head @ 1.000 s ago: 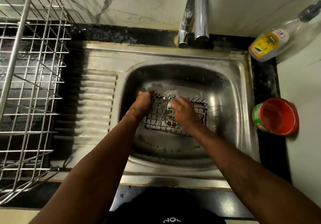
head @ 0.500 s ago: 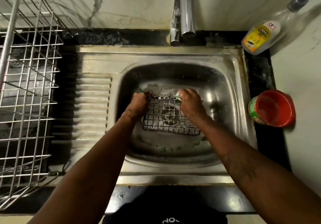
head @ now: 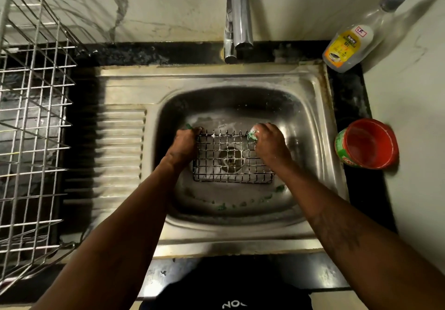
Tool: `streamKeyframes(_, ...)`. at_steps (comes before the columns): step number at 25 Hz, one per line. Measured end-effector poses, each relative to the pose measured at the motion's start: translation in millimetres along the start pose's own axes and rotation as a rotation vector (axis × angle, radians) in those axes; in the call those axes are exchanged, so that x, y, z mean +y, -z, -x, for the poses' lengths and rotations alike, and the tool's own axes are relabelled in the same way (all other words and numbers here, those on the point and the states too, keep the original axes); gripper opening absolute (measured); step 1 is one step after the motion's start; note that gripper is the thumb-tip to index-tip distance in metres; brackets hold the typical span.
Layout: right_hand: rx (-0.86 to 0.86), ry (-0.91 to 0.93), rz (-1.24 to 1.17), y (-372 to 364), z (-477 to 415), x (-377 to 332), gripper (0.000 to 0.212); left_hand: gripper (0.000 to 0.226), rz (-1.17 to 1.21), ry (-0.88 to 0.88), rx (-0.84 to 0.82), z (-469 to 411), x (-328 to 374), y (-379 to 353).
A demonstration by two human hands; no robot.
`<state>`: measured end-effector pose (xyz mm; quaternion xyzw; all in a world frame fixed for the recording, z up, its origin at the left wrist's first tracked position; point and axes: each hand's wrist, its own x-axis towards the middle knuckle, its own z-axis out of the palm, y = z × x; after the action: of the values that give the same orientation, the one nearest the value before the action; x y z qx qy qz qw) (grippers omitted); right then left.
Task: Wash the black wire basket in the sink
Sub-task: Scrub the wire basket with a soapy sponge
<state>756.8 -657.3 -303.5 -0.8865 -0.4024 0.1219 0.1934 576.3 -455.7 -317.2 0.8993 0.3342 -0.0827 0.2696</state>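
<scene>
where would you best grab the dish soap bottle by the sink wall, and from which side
Take the dish soap bottle around its wide labelled body, coming from the front left over the sink rim. It leans back with its narrow neck and cap against the wall corner, so only that side looks open.

Your left hand (head: 184, 144) is closed on the left edge of the black wire basket (head: 232, 156), which sits in the steel sink (head: 313, 122) directly over the drain. Your right hand (head: 271, 144) is at the basket's far right corner, pressing a green scrubber (head: 252, 135) against the wire, with soap film on the basin floor and green flecks along its near side. The tap (head: 237, 16) stands over the basin with no water visible; 1 soap bottle (head: 349, 45) and 1 red container (head: 368, 144) sit on the counter to the right, and a wire dish rack (head: 33, 122) stands to the left.
</scene>
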Motion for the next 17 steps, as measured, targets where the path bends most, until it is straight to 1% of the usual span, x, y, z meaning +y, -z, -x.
streamKeyframes(2,0.009,0.046,0.02,1,14,-3,0.029,0.037,0.01,0.004,0.001,-1,-1,-1)
streamKeyframes(5,-0.053,0.262,0.017,-6,73,-6,0.03,0.035,0.006,0.008,-0.01,1,-1,-1)
streamKeyframes(6,-0.07,0.285,0.002,-7,88,-5,0.028,0.034,0.002,0.0,-0.022,1,-3,0)
streamKeyframes(7,-0.076,0.238,-0.027,-6,92,-2,0.027,0.034,-0.002,-0.003,-0.038,0,-5,-1)
streamKeyframes(8,-0.052,0.135,-0.052,-3,85,1,0.027,0.035,-0.008,0.004,-0.057,-1,-8,0)
streamKeyframes(10,0.003,-0.068,-0.042,5,53,8,0.031,0.037,-0.001,0.03,-0.07,-2,-9,0)
streamKeyframes(11,0.01,-0.119,-0.018,10,34,11,0.033,0.037,-0.001,0.028,-0.065,-2,-8,0)
streamKeyframes(13,0.015,-0.198,0.008,20,1,16,0.039,0.037,-0.003,0.016,-0.052,0,-5,1)
streamKeyframes(15,0.033,-0.255,0.012,27,-7,17,0.042,0.041,-0.034,0.02,-0.038,-2,-6,-2)
streamKeyframes(17,-0.003,-0.188,0.034,26,16,16,0.037,0.043,-0.059,0.023,-0.031,-3,-11,-5)
